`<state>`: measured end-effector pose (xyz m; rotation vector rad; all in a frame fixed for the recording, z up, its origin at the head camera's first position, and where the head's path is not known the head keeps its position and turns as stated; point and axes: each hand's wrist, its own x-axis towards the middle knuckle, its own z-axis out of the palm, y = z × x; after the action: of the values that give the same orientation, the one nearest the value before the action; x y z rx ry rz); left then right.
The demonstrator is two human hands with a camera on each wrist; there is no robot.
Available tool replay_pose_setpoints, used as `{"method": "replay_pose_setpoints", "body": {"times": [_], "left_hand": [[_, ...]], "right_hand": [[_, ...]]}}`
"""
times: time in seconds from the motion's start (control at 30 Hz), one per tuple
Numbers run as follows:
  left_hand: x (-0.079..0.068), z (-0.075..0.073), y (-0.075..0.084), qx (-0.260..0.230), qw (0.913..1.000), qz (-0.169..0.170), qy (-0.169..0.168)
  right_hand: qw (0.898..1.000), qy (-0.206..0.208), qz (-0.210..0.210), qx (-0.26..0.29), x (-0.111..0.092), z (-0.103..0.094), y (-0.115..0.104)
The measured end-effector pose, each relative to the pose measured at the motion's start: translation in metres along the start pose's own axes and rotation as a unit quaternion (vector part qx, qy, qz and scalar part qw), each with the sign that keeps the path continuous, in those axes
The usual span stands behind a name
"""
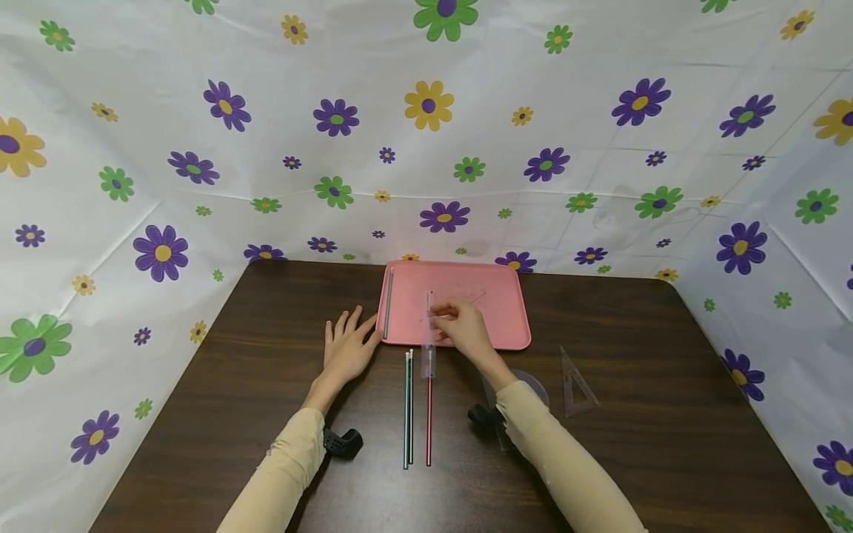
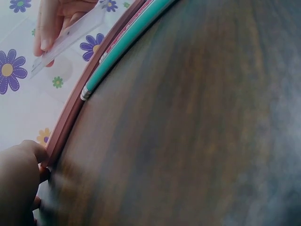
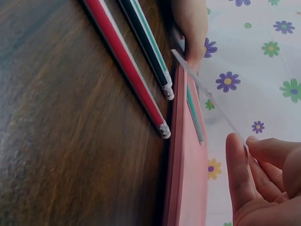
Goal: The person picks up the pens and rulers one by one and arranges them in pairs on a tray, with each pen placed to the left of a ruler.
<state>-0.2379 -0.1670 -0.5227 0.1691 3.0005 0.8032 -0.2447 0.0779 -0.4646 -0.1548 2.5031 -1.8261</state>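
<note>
My right hand [image 1: 464, 329] pinches a clear plastic ruler [image 1: 429, 311] between thumb and fingers, above the pink tray [image 1: 506, 311]. Seen from the right wrist, the ruler [image 3: 211, 99] slants up off the tray toward the left hand. My left hand [image 1: 349, 348] lies with fingers spread at the tray's left edge, its thumb [image 2: 35, 151] touching the rim. Inside the tray, a green pencil [image 1: 388, 303] lies along the left side. Two dark green pencils [image 1: 406, 414] and a red pencil [image 1: 429, 426] lie on the table in front, eraser ends toward the tray.
A clear set square [image 1: 578, 385] lies right of the right forearm. Partly under that forearm are a round-edged clear protractor [image 1: 533, 385] and another clear piece. The dark wooden table [image 1: 666, 444] meets a flowered sheet [image 1: 566, 81] behind the tray.
</note>
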Motion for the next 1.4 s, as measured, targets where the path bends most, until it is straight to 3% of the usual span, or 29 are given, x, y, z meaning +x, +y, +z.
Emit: {"method": "replay_pose_setpoints", "body": {"times": [0.2,0.57,0.8,1.23,1.4], "left_hand": [[0.0,-0.001,0.001,-0.004,1.0,0.001,0.001],[-0.002,-0.002,0.001,-0.001,1.0,-0.001,-0.001],[-0.001,-0.001,0.001,-0.002,1.0,0.001,-0.001],[-0.003,-0.002,0.003,-0.005,1.0,0.0,-0.007],[-0.003,-0.002,0.003,-0.013,0.9999,0.007,0.004]], "right_hand": [[1.0,-0.001,-0.012,-0.024,0.003,0.004,-0.006],[0.998,-0.048,-0.031,-0.033,0.01,0.012,-0.007],[0.996,-0.052,-0.03,-0.069,0.013,0.019,-0.006],[0.995,-0.046,-0.025,-0.084,0.025,0.027,-0.002],[0.995,-0.05,-0.027,-0.08,0.031,0.031,-0.001]]}}
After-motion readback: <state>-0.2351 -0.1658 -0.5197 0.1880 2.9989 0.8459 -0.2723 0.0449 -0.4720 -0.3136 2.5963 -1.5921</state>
